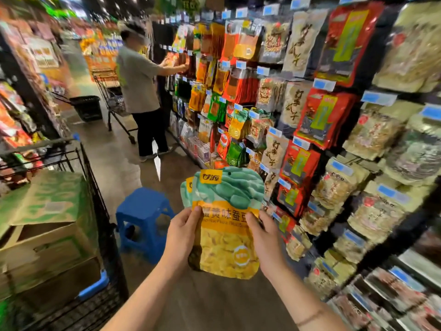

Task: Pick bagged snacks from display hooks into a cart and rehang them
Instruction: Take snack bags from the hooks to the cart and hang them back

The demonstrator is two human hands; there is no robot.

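Aisle floor (114, 161) (bare concrete) lies below both hands' (181, 232) grip pinching snack bags (226, 235) beside hook wall (334, 115)

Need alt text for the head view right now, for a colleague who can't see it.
Both hands, left hand and right hand, hold a few yellow-and-green snack bags upright before a hook display of bagged snacks. A black cart carrying cardboard boxes stands left, beside a blue stool.

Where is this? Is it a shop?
Yes, most likely a supermarket snack aisle: bagged snacks hang in rows with blue price tags, and another shopper stands by a shopping cart.
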